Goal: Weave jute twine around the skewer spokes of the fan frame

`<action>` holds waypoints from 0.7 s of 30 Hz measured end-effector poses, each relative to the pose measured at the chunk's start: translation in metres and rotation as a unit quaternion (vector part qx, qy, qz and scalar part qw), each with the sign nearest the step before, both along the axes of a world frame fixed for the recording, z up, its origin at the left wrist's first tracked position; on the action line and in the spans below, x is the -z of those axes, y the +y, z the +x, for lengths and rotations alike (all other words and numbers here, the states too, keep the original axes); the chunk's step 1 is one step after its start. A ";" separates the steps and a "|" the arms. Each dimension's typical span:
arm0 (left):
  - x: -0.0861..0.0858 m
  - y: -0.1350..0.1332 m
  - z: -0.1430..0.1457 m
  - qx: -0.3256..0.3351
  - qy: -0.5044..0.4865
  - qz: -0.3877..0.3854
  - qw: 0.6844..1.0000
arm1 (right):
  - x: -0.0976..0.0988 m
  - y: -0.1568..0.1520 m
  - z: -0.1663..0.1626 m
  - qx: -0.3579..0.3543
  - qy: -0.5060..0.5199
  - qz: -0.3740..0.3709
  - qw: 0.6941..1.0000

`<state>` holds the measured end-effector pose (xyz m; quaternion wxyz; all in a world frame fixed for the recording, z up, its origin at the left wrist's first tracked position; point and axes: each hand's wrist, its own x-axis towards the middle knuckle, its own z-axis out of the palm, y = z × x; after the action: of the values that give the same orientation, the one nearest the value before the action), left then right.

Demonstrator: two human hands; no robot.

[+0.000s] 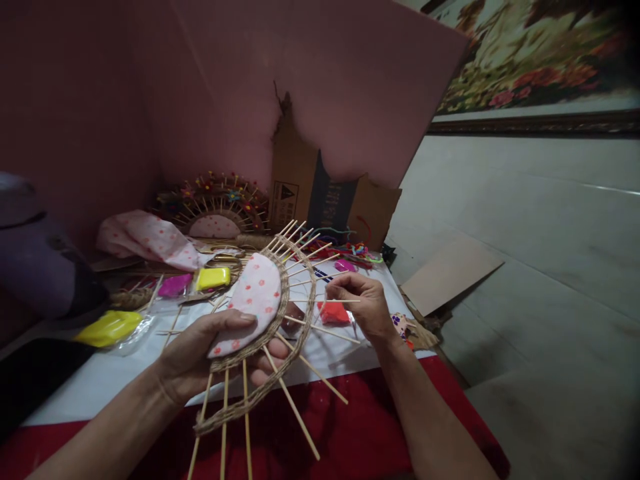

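My left hand (200, 357) grips a half-round craft piece (255, 303): a pink dotted fabric pad edged with woven twine, with several thin wooden sticks fanning out through an outer twine ring. The thumb lies on the fabric and the fingers curl beneath. My right hand (363, 303) is closed in a pinch on one wooden stick (330, 301) at the right side of the fan. Under that hand lies a red clay block (334, 313).
A white sheet (120, 377) covers a red table (350, 433). On it lie yellow clay (107, 327), a yellow block (213, 277), magenta clay (175, 285), pink dotted cloth (150, 240) and a decorated fan piece (215, 203). A torn cardboard box (320, 193) stands behind; a cardboard sheet (450, 273) lies on the floor.
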<state>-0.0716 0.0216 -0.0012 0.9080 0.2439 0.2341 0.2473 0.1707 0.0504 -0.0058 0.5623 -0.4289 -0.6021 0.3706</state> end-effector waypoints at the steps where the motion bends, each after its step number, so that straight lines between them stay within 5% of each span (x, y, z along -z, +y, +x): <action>1: 0.001 0.000 0.000 0.007 -0.006 0.001 1.000 | 0.002 0.000 -0.003 -0.001 0.006 -0.010 1.000; 10: 0.004 -0.004 0.003 0.013 0.005 0.079 0.997 | 0.011 -0.005 -0.020 -0.023 0.038 -0.026 0.999; 21: -0.006 -0.005 0.004 0.004 0.133 0.140 0.981 | 0.001 0.012 0.010 0.019 0.028 0.011 0.999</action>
<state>-0.0675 0.0162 0.0050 0.8268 0.3999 0.3148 0.2397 0.1804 0.0622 -0.0071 0.5903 -0.4233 -0.5820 0.3654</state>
